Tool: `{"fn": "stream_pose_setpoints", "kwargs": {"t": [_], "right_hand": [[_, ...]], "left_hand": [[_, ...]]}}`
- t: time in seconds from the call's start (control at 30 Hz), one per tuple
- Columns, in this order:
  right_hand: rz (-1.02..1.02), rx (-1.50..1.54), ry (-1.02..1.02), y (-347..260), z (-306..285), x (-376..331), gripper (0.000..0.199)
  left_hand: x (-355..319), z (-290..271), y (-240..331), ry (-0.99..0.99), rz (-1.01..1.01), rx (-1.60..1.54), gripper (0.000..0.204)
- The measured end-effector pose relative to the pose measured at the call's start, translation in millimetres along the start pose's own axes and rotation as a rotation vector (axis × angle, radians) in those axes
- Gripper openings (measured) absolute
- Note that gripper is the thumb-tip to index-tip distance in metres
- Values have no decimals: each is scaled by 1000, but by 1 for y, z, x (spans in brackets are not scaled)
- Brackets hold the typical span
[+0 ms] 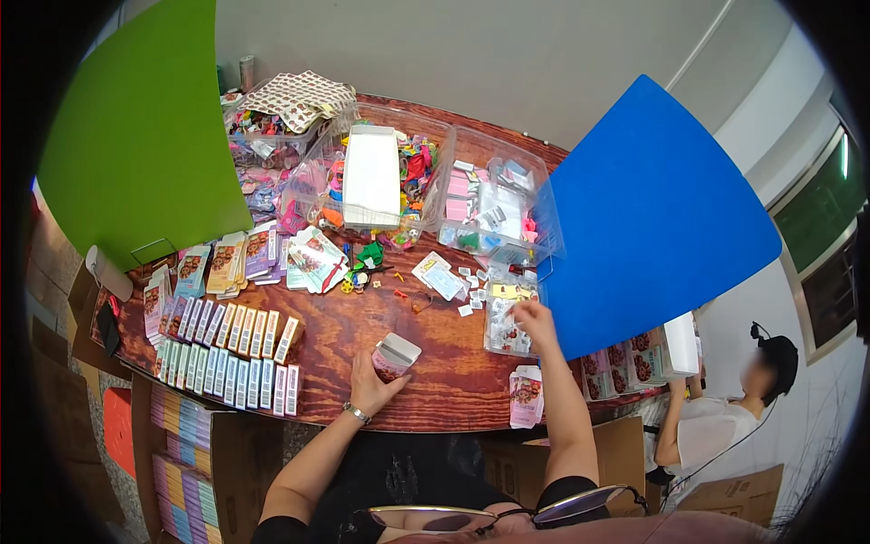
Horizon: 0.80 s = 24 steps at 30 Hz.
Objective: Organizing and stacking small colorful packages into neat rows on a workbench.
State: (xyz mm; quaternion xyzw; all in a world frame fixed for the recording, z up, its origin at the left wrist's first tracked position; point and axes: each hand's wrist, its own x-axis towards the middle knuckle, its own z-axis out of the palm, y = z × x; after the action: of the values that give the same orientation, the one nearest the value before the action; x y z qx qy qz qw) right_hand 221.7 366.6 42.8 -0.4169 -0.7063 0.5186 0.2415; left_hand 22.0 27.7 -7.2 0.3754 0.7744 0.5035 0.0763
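Observation:
My left hand (pixel 370 388) is wrapped round a small pink card box (pixel 395 360), its top flap up, at the table's near middle. To the right, my right hand (pixel 535 325) hovers over a shallow clear tray (pixel 497 342) of small packets, fingers pinched together. Whatever they hold is too small to make out. Below that hand lies a stack of flat pink cartons (pixel 526 399). Small white cards (pixel 465 310) and larger printed cards (pixel 442 279) are scattered left of the tray. Rows of filled-looking small boxes (pixel 227 372) stand on the left.
Clear bins (pixel 435 172) of colourful trinkets line the back, one bearing a white box lid (pixel 372 168). A green panel (pixel 149 136) and a blue panel (pixel 662 227) flank the table. Open cartons (pixel 186 471) stand below left. A co-worker (pixel 725 422) is at the right.

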Motion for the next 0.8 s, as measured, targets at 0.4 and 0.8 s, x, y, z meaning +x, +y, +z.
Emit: {"fn": "stream_pose_setpoints", "kwargs": {"t": [0.4,0.8], "right_hand": [[-20,-156,190,41,12,13,8],[-800,-811,353,30,9,0,13]], "left_hand": [[1,-4,4,-53,-22,-88,75],[1,-2,-3,3,32,-16,71]]}}
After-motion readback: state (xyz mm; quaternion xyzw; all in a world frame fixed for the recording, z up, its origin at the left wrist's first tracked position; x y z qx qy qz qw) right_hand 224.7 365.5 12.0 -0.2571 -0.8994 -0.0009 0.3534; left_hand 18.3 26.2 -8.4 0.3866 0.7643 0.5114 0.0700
